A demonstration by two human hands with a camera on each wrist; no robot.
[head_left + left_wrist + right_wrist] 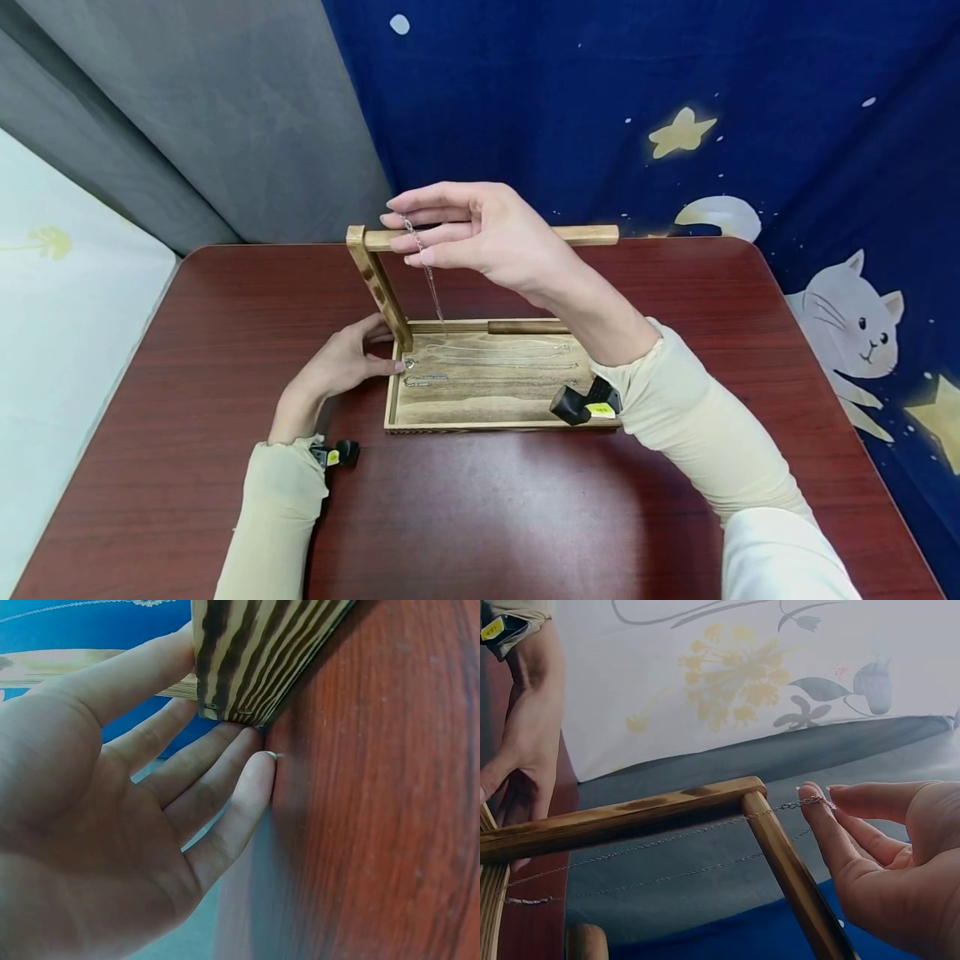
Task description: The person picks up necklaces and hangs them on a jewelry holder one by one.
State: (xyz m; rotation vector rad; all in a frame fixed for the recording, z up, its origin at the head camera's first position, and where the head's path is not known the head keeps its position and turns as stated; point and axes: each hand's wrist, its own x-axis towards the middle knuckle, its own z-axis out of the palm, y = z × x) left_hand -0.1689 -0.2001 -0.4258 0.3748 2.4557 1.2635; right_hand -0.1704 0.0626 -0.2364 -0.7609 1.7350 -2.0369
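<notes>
In the head view my right hand (480,229) is raised by the left end of the wooden stand's top bar (585,235). It pinches one end of a thin silver chain necklace (799,803), which hangs in a long loop towards the tray below. My left hand (341,358) touches the left end of the stand's wooden tray (517,427), near the foot of the upright post (381,287). Its fingers (199,769) are fairly straight, against the striped wood (255,652). Several fine chains (498,358) lie side by side across the tray.
The stand sits on a dark red wooden table (487,508). Behind it hang a grey curtain (225,108) and a blue curtain (540,100) with stars and a cat. White patterned cloth (60,317) lies at the left. Black cameras (572,405) are strapped to both wrists.
</notes>
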